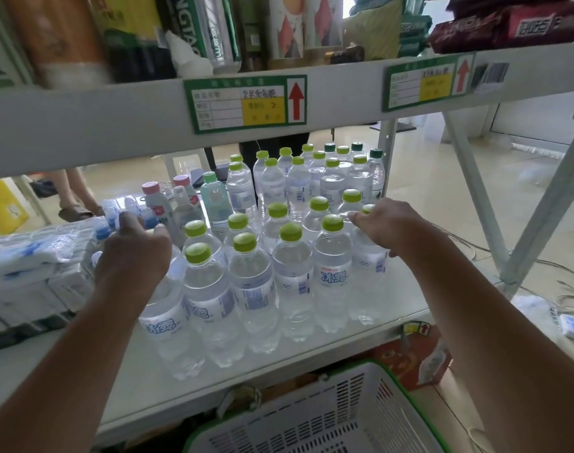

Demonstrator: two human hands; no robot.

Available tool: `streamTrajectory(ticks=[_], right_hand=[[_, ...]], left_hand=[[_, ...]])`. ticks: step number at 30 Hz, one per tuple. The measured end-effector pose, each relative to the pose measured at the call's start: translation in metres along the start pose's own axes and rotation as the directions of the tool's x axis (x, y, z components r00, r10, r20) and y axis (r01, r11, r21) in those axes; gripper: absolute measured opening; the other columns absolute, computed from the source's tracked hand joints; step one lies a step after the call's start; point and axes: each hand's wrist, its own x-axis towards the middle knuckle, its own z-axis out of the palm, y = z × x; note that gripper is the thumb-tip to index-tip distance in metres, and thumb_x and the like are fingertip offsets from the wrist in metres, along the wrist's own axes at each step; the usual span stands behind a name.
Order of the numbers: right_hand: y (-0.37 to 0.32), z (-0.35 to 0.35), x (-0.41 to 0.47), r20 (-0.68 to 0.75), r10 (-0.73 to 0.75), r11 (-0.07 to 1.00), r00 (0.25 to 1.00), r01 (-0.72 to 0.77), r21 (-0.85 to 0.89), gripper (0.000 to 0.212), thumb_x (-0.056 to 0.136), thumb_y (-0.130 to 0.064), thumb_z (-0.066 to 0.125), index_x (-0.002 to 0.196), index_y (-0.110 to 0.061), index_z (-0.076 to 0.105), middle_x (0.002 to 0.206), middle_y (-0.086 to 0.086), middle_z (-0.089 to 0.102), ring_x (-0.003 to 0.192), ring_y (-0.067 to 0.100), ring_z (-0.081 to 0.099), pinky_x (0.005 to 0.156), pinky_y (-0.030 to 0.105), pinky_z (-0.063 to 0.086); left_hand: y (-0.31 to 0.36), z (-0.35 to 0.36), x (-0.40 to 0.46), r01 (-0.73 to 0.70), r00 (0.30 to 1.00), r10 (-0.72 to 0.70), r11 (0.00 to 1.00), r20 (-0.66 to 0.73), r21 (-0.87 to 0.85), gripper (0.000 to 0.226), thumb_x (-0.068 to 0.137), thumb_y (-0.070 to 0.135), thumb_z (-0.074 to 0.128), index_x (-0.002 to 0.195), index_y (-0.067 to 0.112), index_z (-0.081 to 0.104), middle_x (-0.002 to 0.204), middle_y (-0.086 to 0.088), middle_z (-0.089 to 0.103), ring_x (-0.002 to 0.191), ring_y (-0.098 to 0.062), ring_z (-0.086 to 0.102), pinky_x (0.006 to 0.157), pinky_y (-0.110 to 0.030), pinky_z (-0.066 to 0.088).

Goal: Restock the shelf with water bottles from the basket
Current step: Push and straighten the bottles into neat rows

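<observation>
Lime-green caps top a dense cluster of water bottles [292, 273] standing on the white shelf [406, 308], rows running from near edge to far. Both hands reach in. Left hand [133, 253] curls over the near-left bottle, hiding its cap — grip cannot be told for sure. Right hand [388, 223] rests on the right-side bottles, fingers partly spread, touching a cap. White basket [328, 416] with green rim sits below, cut off by the frame, its visible part showing no bottles. Left of the cluster, a wrapped pack [34, 253] looks blurred.
</observation>
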Motion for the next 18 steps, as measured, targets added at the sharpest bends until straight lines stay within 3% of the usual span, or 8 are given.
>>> streamTrajectory(ticks=[4,6,9,12,14,18], right_hand=[[0.001,-0.003,0.004,-0.02,0.02,1.0,1.0,-0.02,0.007,0.079,0.086,-0.062,0.049,0.141,-0.006,0.035,0.138,0.023,0.047,0.122,0.039,0.048,0.093,0.04,0.042],[0.0,-0.004,0.008,-0.068,-0.013,1.0,0.998,0.013,0.006,0.081,0.086,-0.062,0.048,0.143,-0.008,0.028,0.141,0.025,0.043,0.126,0.041,0.044,0.098,0.044,0.04],[0.0,-0.001,0.011,-0.056,-0.019,1.0,0.998,0.02,0.012,0.079,0.086,-0.063,0.048,0.141,-0.009,0.031,0.139,0.025,0.044,0.123,0.044,0.045,0.097,0.046,0.041],[-0.001,0.003,0.007,0.001,0.003,1.0,1.0,-0.003,0.019,0.077,0.089,-0.061,0.045,0.144,-0.011,0.028,0.143,0.025,0.039,0.126,0.043,0.042,0.1,0.049,0.041],[-0.003,0.006,0.005,0.021,-0.003,0.999,1.0,0.002,0.033,0.074,0.091,-0.058,0.044,0.145,-0.01,0.027,0.145,0.022,0.038,0.128,0.041,0.041,0.101,0.051,0.042],[-0.008,0.005,0.0,0.027,0.018,0.999,0.999,-0.019,0.046,0.069,0.091,-0.054,0.047,0.142,-0.01,0.033,0.142,0.021,0.043,0.126,0.04,0.043,0.1,0.052,0.043]], left_hand=[[0.0,-0.012,-0.012,-0.093,0.974,0.065,0.989,-0.218,-0.118,0.035,0.09,0.027,0.048,0.121,0.01,0.043,0.121,-0.024,0.048,0.109,-0.045,0.053,0.089,-0.051,0.043],[-0.007,-0.02,-0.023,-0.21,0.939,0.19,0.977,-0.287,-0.04,0.035,0.089,0.03,0.051,0.116,0.009,0.046,0.113,-0.023,0.051,0.1,-0.042,0.054,0.081,-0.049,0.046],[-0.028,-0.024,-0.044,-0.275,0.931,0.301,0.95,-0.205,0.147,0.043,0.087,0.043,0.051,0.113,0.008,0.046,0.107,-0.022,0.049,0.095,-0.041,0.052,0.072,-0.047,0.045],[-0.042,-0.014,-0.054,-0.21,0.978,0.211,0.975,-0.003,0.073,0.045,0.091,0.05,0.041,0.11,0.009,0.039,0.109,-0.022,0.05,0.093,-0.042,0.057,0.07,-0.042,0.042],[-0.042,-0.009,-0.057,-0.2,0.98,0.2,0.98,-0.002,0.012,0.042,0.093,0.047,0.04,0.111,0.009,0.036,0.116,-0.025,0.047,0.092,-0.045,0.058,0.071,-0.044,0.046],[-0.035,-0.005,-0.061,-0.22,0.972,0.223,0.974,-0.069,0.05,0.042,0.094,0.044,0.042,0.111,0.007,0.039,0.11,-0.028,0.048,0.09,-0.047,0.058,0.071,-0.047,0.047]])
